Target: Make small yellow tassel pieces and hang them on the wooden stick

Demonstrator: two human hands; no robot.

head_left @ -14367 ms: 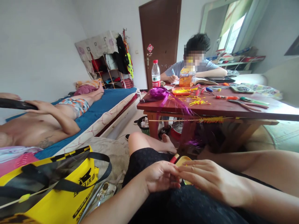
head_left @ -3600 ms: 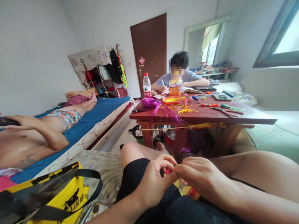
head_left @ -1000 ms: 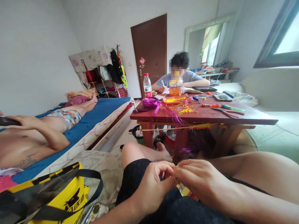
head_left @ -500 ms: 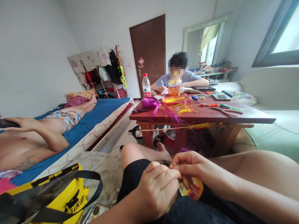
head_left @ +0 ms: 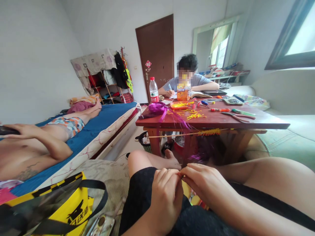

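Observation:
My left hand [head_left: 165,193] is curled closed above my lap. The fingertips of my right hand [head_left: 204,182] meet it in a pinch. Whatever is between them is mostly covered by the fingers, with only a tiny reddish trace at the contact point. Under my right hand, a yellow and red object [head_left: 195,198] rests in my lap, partly hidden. Across from me on the red table [head_left: 268,123] lie a bundle of purple strands [head_left: 158,109], thin yellow sticks [head_left: 194,114] and an orange tray [head_left: 175,105] with more yellow pieces.
Pliers [head_left: 237,117], a red pen-like tube [head_left: 220,110], a phone [head_left: 233,101] and a water bottle [head_left: 154,91] are on the table. One person [head_left: 188,78] writes behind it; another [head_left: 46,141] lies on the bed at left. A yellow bag [head_left: 66,209] stands beside me.
My left hand has turned more upright and shifted slightly. The right fingers have straightened and moved over the lap object, covering more of it. Both hands stay together at the fingertips.

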